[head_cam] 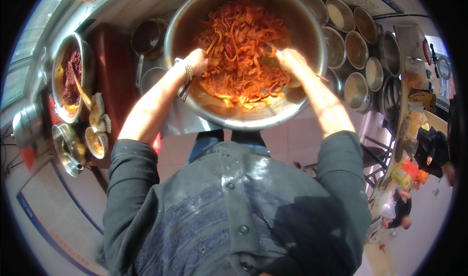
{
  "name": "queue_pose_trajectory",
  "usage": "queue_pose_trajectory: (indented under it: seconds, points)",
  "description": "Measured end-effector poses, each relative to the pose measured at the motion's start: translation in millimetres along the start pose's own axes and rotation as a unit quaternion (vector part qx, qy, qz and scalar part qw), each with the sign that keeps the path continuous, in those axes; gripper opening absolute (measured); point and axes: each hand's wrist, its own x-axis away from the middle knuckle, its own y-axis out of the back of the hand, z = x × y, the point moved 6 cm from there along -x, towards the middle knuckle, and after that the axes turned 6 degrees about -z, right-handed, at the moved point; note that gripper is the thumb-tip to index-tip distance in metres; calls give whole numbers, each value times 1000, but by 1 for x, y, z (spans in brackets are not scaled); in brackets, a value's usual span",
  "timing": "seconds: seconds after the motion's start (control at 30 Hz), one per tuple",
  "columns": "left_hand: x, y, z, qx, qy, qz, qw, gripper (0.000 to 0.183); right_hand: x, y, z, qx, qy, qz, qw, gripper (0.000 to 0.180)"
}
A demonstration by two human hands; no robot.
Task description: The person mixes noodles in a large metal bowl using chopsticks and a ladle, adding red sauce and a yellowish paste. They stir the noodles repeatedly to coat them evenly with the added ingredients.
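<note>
Before me a wide stainless steel basin (241, 124) holds a heap of red, oily shredded food in strips (248, 53). My left hand (196, 61), with bracelets at the wrist, is closed over the basin's left part around thin sticks that look like chopsticks (185, 92). Their back ends stick out below the wrist, and the front reaches into the strips. Over the right part, my right hand (291, 59) grips a thin utensil (322, 78), its end showing past the forearm. Its front, by the strips, is too blurred to name. Both fists hide much of what they hold.
A basin of dark red paste (73, 73) with a ladle stands left, near steel bowls (65, 148). A dark saucepan (146, 38) sits behind my left arm. Several metal bowls (356, 49) crowd the right. Two people (431, 148) are at the far right.
</note>
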Motion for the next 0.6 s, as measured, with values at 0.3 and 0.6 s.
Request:
queue_pose_trajectory:
  seconds: [0.3, 0.6]
  points:
    - [83, 37, 28, 236, 42, -55, 969, 17, 37, 20, -27, -49, -18, -83, 995, 41]
    - [78, -3, 61, -101, 41, 43, 993, 24, 57, 78, -98, 96, -166, 12, 981, 42]
